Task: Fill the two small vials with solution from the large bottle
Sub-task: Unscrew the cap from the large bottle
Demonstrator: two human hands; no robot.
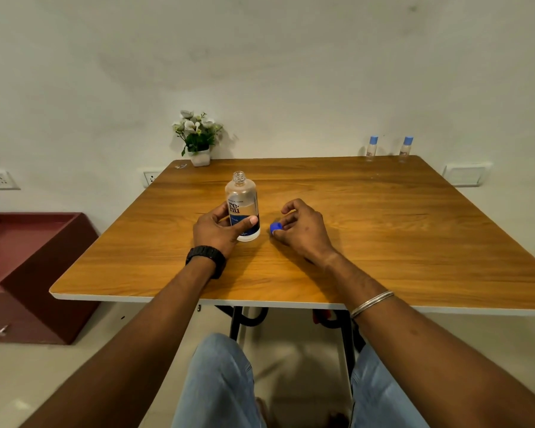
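Observation:
The large clear bottle [242, 202] with a blue-and-white label stands upright near the middle of the wooden table [368, 217], its neck uncapped. My left hand [218, 228] grips its lower half, thumb across the label. Just to the right, my right hand [303, 228] pinches the bottle's blue cap [275, 227] at the table surface. Two small vials with light blue caps stand upright at the far right edge of the table, one [372, 148] to the left of the other [406, 149], well away from both hands.
A small white pot of artificial flowers [198, 139] stands at the far left corner by the wall. A maroon box [34, 273] sits on the floor to the left of the table. Wall sockets [2, 180] flank the table.

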